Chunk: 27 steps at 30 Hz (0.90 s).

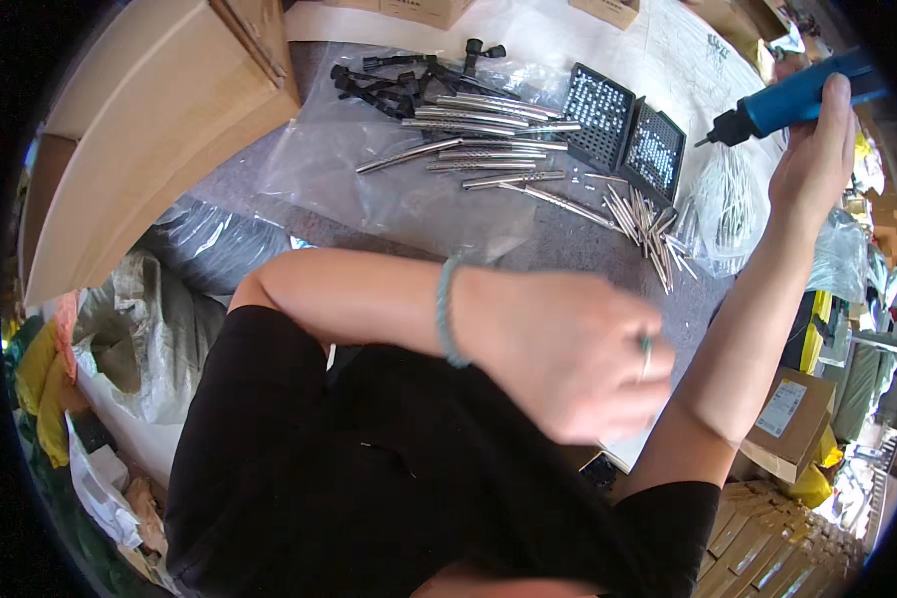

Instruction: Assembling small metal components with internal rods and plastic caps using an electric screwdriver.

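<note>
My right hand [817, 164] is raised at the upper right, wrapped around a blue electric screwdriver [802, 95] whose black tip points left. In front of my chest, my left hand [583, 359] is blurred. Its fingers are curled in, and whatever they may hold is hidden. Beyond it, several shiny metal rods [498, 154] lie on a clear plastic bag [399, 209]. Thinner metal pins [648, 229] are heaped to their right. Behind those stands an open black case [598, 115] with rows of small silver pieces. Black plastic fittings [399, 85] lie at the far left of the rods.
A large cardboard box [169, 130] stands at the left edge of the grey table [568, 249]. Beside the pins sits a clear bag of thin wires [723, 204]. Another cardboard box [792, 419] is below my right forearm. Sacks [145, 329] lie at the left.
</note>
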Motion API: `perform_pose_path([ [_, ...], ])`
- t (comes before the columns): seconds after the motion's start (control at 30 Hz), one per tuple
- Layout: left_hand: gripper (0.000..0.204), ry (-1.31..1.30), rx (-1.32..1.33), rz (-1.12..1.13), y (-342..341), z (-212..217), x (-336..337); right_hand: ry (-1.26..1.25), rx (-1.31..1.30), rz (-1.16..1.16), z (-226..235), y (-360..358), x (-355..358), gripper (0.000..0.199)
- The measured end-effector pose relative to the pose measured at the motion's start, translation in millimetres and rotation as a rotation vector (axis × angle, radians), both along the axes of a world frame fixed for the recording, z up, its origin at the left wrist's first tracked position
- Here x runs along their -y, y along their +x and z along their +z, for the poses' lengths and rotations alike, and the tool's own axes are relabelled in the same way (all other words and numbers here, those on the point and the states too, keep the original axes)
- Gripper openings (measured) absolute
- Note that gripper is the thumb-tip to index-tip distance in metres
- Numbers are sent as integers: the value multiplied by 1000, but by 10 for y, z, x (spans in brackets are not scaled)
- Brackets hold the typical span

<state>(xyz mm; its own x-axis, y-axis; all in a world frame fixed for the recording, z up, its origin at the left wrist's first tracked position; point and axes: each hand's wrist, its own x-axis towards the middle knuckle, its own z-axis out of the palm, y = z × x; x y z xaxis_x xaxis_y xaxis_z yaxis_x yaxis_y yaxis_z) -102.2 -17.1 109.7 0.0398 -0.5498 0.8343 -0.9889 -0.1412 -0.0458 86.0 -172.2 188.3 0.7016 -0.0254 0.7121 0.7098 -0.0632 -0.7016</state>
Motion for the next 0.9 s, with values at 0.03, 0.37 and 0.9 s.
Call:
perform_pose_path([
  [0.03,19,-57,95,43,-101,49,-18,5,2,1,-2,-33,-18,42],
  [0.37,13,67,-580,1259,67,-491,-1950,-1129,174,-49,-1545,-1106,-428,17],
  [0.9,10,378,-519,1452,258,-661,-2105,-798,-146,11,-1375,-1311,-447,25],
])
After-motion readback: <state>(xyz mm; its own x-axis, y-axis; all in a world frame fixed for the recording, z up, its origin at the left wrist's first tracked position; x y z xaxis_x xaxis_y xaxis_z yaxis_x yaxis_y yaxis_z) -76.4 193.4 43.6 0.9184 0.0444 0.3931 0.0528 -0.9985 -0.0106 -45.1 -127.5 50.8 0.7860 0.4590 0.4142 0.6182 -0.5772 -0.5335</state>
